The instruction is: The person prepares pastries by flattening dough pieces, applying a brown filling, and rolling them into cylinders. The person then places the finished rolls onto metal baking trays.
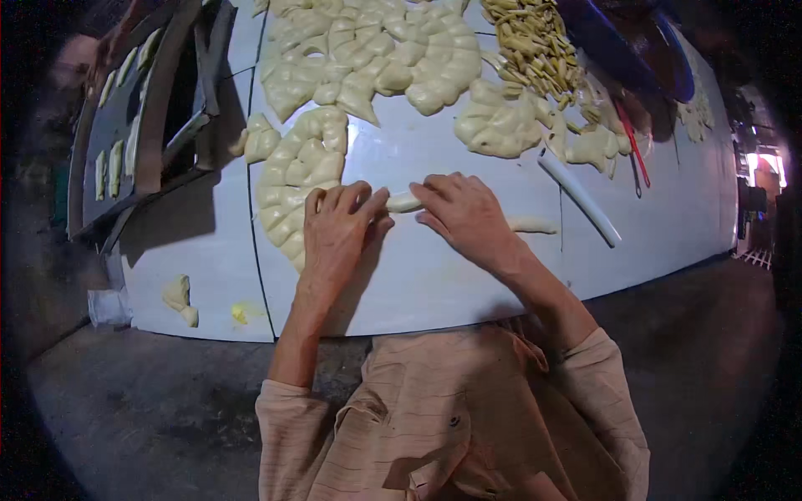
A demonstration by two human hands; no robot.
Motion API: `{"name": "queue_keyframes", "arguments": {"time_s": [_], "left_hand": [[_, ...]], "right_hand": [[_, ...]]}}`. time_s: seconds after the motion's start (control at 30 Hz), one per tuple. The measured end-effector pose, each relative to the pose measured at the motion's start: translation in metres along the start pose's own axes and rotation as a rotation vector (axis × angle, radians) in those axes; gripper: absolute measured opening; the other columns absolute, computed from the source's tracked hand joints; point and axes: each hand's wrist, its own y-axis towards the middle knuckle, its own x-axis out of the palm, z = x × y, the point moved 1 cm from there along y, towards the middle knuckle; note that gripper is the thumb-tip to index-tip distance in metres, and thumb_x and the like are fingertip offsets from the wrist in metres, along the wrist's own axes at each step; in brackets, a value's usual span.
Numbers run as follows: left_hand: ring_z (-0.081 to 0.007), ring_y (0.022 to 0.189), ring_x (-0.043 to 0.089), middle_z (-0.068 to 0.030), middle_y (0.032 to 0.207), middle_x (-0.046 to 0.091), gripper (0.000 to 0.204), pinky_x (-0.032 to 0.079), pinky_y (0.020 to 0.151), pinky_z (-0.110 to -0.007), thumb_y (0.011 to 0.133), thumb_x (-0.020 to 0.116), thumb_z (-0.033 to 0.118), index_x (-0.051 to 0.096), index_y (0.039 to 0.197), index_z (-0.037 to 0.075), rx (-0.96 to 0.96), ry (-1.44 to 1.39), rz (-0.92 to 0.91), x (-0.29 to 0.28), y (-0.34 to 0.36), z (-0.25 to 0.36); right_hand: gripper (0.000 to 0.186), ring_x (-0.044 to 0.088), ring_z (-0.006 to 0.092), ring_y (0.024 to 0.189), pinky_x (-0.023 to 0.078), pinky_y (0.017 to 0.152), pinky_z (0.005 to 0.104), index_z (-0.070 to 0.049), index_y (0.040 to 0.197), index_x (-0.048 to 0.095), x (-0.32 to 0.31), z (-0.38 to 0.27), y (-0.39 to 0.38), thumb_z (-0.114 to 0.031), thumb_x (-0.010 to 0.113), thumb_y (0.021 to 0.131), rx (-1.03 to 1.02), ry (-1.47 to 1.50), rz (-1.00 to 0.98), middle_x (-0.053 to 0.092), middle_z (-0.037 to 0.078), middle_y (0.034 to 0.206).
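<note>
A short pale dough roll (405, 201) lies across the white table between my two hands. My left hand (336, 227) has its fingers bent and closed at the roll's left end. At the other end my right hand (466, 214) grips it from above, the fingers drawn together; both ends are hidden under the fingers. Just past my right wrist lies another thin dough strip (533, 225). Beside and beyond my left hand, a curved mass of scored dough pieces (288, 171) rests on the table.
More cut dough (368, 50) covers the far side, near a heap of yellowish sticks (539, 50). A white rod (579, 199) and a red-handled tool (632, 144) lie right. A tray (125, 125) with dough strips leans left; dough scraps (178, 296) sit near the front edge.
</note>
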Motion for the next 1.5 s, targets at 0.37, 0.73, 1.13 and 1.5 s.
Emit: {"name": "queue_keyframes", "arguments": {"time_s": [0.37, 0.73, 1.13, 1.5], "left_hand": [[-0.0262, 0.1, 0.068, -0.0061, 0.103, 0.072, 0.025, 0.046, 0.094, -0.044, 0.084, 0.072, 0.011, 0.069, 0.109, 0.013, 0.038, -0.072, -0.132, 0.0, 0.019, 0.018], [-0.0298, 0.091, 0.067, -0.0079, 0.096, 0.071, 0.017, 0.049, 0.08, -0.044, 0.086, 0.072, 0.017, 0.072, 0.101, 0.009, 0.144, -0.473, -0.191, 0.065, 0.068, 0.111], [-0.0308, 0.095, 0.065, -0.0075, 0.106, 0.068, 0.044, 0.05, 0.083, -0.042, 0.082, 0.077, 0.018, 0.065, 0.124, 0.012, 0.125, -0.324, -0.436, 0.064, 0.064, 0.124], [-0.0354, 0.095, 0.066, -0.0122, 0.104, 0.065, 0.041, 0.053, 0.082, -0.046, 0.081, 0.077, 0.021, 0.065, 0.119, 0.011, 0.03, -0.354, -0.408, 0.071, 0.072, 0.147]], "right_hand": [[0.024, 0.065, 0.0334, 0.085, 0.052, 0.076, 0.0414, -0.002, 0.107, 0.069, -0.048, 0.031, 0.001, -0.02, 0.067, 0.092, 0.132, 0.318, -0.225, 0.067, 0.015, 0.095], [0.027, 0.064, 0.0254, 0.084, 0.051, 0.077, 0.037, 0.0, 0.113, 0.068, -0.113, 0.089, -0.083, -0.017, 0.069, 0.093, 0.396, 0.177, -0.132, 0.065, 0.012, 0.095], [0.038, 0.062, 0.0338, 0.1, 0.051, 0.09, 0.044, -0.005, 0.119, 0.066, -0.11, 0.095, -0.121, -0.025, 0.071, 0.087, 0.283, 0.107, -0.18, 0.063, 0.014, 0.107], [0.046, 0.065, 0.0337, 0.098, 0.052, 0.086, 0.0442, -0.005, 0.121, 0.066, -0.109, 0.103, -0.116, -0.027, 0.078, 0.083, 0.242, 0.092, -0.151, 0.065, 0.013, 0.109]]}}
